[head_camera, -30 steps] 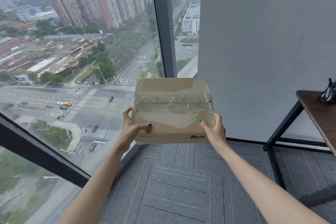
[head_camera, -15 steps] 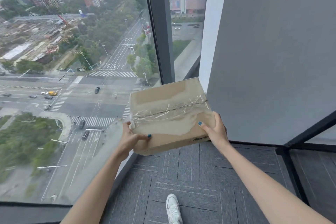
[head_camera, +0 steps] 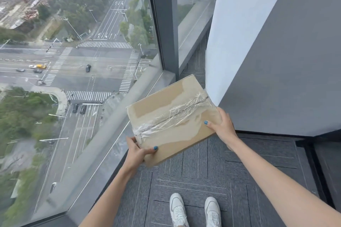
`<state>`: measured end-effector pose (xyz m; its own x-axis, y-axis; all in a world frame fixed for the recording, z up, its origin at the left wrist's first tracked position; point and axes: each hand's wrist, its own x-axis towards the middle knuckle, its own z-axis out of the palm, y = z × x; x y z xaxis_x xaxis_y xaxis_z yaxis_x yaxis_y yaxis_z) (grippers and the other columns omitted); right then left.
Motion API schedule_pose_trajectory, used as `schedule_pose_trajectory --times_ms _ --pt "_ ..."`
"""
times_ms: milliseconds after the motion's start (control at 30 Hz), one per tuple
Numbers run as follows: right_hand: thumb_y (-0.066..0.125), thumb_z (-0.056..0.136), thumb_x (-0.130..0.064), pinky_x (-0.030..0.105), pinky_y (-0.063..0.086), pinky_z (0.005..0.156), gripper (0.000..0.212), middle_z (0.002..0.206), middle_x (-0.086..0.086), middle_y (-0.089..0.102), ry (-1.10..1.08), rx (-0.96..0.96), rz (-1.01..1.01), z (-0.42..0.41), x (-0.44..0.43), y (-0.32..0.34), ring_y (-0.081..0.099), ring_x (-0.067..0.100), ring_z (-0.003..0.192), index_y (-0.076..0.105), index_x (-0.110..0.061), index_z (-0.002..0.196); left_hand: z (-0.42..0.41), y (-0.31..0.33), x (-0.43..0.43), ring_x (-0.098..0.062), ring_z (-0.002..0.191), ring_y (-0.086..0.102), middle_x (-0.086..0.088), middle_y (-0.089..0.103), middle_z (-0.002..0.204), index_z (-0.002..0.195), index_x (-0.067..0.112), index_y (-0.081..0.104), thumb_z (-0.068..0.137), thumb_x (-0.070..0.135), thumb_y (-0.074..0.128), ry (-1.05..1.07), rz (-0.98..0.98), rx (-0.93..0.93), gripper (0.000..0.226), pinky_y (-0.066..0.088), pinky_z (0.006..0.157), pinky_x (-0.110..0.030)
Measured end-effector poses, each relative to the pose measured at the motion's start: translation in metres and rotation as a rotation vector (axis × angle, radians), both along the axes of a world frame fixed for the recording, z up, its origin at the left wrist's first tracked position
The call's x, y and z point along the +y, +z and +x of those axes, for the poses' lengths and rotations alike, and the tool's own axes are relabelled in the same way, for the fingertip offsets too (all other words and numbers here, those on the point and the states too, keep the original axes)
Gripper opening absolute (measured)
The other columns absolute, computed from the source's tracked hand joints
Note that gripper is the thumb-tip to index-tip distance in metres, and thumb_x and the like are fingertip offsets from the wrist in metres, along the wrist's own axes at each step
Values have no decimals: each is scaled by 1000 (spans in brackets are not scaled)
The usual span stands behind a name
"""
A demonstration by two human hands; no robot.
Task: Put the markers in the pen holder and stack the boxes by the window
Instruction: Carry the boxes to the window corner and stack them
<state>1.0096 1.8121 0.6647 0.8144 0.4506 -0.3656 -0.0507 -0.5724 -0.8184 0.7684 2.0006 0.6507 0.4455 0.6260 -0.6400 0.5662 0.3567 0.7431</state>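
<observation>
Standing in the corner by the window (head_camera: 73, 79), a person holds a taped cardboard box (head_camera: 171, 108) tilted in the air above the carpet (head_camera: 203, 180), its far corner near the wall (head_camera: 276, 61). The left hand (head_camera: 137, 152) grips the near corner and the right hand (head_camera: 224, 127) the right edge, thumbs on top. With such shallow holds, I'd say it could slip on the slick tape (head_camera: 166, 123) or knock the glass going down.

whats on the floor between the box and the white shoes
Nothing: the head view shows only bare grey carpet between the box and the shoes.
</observation>
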Motion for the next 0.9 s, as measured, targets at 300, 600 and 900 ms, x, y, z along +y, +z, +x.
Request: schedule_pose_trajectory --times_ms 300,600,900 --pt "72 82 -15 25 30 97 66 139 8 42 104 -35 -7 58 34 -220 41 23 128 41 -20 140 43 -214 12 -24 99 64 -9 55 116 118 14 28 74 10 81 18 11 53 69 59 72 -45" --pt "73 80 -20 45 37 107 69 138 9 44 151 -49 5 101 59 -433 42 25 127 39 -20 140 78 -410 21 -17 97 63 -7 52 116 120 9 27 78 6 77 35 32 46 66 59 65 -35" --pt "72 78 -28 50 38 105 70 140 7 44 152 -164 15 135 101 -540 42 29 128 39 -24 139 105 -509 38 -18 96 63 -2 50 113 119 11 27 77 13 79 81 77 -8 67 58 55 -27"
